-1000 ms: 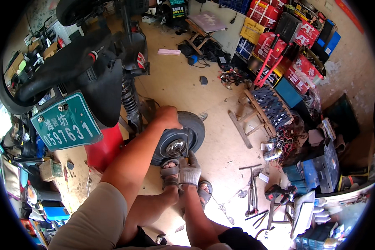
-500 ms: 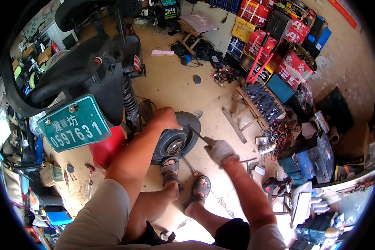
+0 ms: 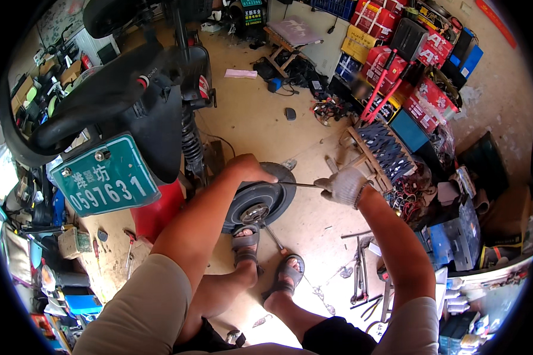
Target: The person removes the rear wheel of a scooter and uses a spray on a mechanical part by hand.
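Observation:
A wheel with a black tyre (image 3: 285, 198) lies on the floor before my feet, its metal hub (image 3: 256, 213) facing up. My bare left hand (image 3: 250, 170) grips the tyre's far side, thumb stretched along it; its other fingers are mostly hidden. To the right, my right hand (image 3: 344, 187), in a pale knit glove, is closed round a thin tyre lever (image 3: 302, 184). The lever's tip reaches the tyre rim near my left thumb. A second lever (image 3: 274, 238) slants from the wheel's near edge to my right sandal (image 3: 288, 272). My left sandal (image 3: 245, 242) is against the wheel.
An electric scooter (image 3: 130, 112) with a green plate stands at the left, a red container (image 3: 160, 210) beneath it. A wooden stool (image 3: 382, 151) stands beyond my right hand. Battery boxes (image 3: 380, 65) are stacked at the far right. Metal tools (image 3: 361, 275) lie right of my feet.
My right hand has moved right and slightly farther away, swinging the lever from a slant to nearly level. My left hand stays on the tyre. The whole view has shifted a little.

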`<state>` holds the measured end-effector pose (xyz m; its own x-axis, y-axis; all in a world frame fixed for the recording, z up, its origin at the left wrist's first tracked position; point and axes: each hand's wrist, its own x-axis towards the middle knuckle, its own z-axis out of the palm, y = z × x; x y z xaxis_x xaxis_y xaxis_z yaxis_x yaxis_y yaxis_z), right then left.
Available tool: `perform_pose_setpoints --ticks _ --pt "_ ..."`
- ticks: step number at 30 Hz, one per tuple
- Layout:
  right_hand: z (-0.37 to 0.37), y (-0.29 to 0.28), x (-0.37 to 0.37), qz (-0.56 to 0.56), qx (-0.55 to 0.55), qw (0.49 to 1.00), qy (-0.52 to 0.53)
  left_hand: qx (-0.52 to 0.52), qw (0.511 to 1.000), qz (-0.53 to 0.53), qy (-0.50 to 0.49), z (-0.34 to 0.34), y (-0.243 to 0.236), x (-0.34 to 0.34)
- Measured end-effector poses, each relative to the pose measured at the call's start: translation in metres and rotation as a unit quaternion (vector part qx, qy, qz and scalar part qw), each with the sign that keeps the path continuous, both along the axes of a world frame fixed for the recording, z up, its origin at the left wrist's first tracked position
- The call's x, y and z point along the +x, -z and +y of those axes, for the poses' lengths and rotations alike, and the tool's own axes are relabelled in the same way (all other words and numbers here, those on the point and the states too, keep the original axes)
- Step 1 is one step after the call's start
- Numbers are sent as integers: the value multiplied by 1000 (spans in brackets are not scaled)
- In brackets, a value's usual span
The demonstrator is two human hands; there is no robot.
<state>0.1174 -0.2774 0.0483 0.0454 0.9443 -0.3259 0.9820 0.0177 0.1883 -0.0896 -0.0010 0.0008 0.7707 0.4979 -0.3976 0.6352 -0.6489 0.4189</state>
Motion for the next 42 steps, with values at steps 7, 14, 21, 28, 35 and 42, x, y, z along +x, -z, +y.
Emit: perform_pose_setpoints --ticks 7,14,21,28,35,42 --pt "-40 130 11 46 207 959 187 65 998 -20 1 -29 -23 10" --pt "-79 267 -180 350 355 612 614 66 996 -51 -13 0 9 5" --pt "-31 273 -320 493 370 495 612 65 998 -10 -7 -7 -1 19" --pt "34 185 -322 522 413 422 615 82 997 -7 -10 -10 -4 15" --pt "78 204 -316 665 423 135 601 83 996 7 -19 -13 -9 14" --pt "119 249 -305 597 527 48 603 91 995 28 -31 -31 -27 24"
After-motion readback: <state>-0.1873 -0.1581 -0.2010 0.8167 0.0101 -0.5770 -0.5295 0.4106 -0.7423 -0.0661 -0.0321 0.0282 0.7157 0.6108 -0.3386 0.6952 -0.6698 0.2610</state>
